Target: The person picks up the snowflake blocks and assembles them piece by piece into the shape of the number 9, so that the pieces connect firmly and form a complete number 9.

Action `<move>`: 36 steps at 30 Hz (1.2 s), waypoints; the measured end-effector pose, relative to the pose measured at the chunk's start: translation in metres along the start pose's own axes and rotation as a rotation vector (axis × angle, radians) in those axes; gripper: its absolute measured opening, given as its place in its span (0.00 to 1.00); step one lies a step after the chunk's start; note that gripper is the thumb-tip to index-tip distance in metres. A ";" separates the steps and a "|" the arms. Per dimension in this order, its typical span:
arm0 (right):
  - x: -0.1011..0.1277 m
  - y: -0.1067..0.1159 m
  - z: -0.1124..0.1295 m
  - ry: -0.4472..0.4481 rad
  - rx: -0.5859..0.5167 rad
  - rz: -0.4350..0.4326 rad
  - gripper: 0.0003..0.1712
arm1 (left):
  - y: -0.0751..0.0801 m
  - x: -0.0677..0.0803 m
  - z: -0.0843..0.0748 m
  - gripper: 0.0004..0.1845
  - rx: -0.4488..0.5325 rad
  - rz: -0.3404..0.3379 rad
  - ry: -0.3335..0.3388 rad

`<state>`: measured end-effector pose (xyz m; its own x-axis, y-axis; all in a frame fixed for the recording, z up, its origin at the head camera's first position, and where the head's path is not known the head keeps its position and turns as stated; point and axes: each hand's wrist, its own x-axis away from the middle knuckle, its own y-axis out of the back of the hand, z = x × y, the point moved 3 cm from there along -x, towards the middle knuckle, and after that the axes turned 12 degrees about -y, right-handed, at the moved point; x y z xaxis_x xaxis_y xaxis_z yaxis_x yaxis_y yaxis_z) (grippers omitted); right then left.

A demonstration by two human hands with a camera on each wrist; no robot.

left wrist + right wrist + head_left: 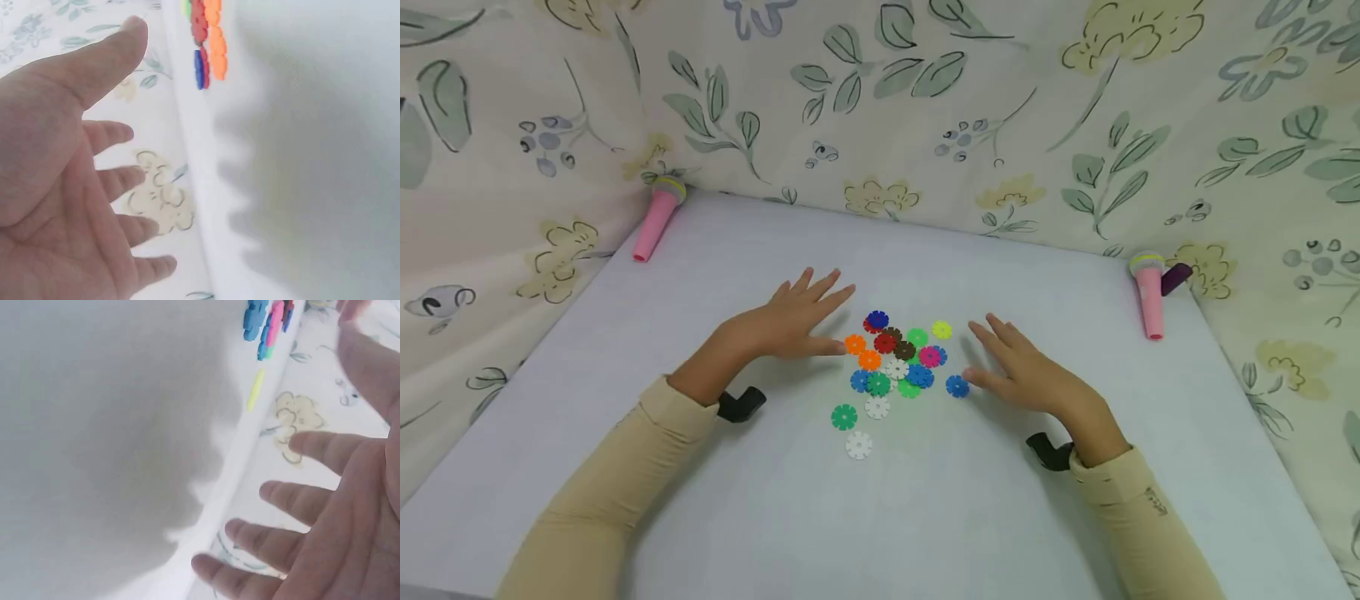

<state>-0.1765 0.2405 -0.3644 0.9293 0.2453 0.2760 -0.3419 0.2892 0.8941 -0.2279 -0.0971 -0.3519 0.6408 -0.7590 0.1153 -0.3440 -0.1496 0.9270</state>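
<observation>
A pile of several small snowflake-shaped plastic discs (898,357) in many colours lies in the middle of the white table (625,467). A green disc (844,417) and a white disc (859,445) lie apart, nearer to me. My left hand (790,321) hovers flat with fingers spread just left of the pile, its thumb by an orange disc (854,344). My right hand (1022,371) is spread flat to the right, thumb near a blue disc (957,386). Both hands hold nothing. The wrist views show an empty left palm (56,200) and an empty right palm (350,512).
A pink cylinder (656,218) lies at the far left corner and another pink cylinder (1149,294) at the far right edge. Floral fabric (925,100) walls the table on three sides. Black wrist mounts (741,404) sit under both sleeves.
</observation>
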 end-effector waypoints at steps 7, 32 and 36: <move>-0.038 0.005 0.023 0.037 0.093 -0.017 0.37 | -0.003 -0.053 0.001 0.31 0.045 0.013 -0.047; -0.067 0.012 0.035 -0.124 -0.184 -0.099 0.10 | -0.004 -0.079 0.001 0.06 0.271 -0.172 -0.002; -0.059 0.022 0.041 -0.065 -0.419 -0.112 0.11 | 0.010 -0.070 -0.009 0.05 0.329 -0.242 -0.067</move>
<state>-0.2335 0.1946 -0.3466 0.9662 0.1365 0.2187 -0.2531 0.6645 0.7032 -0.2701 -0.0399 -0.3479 0.6877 -0.7151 -0.1255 -0.3972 -0.5153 0.7594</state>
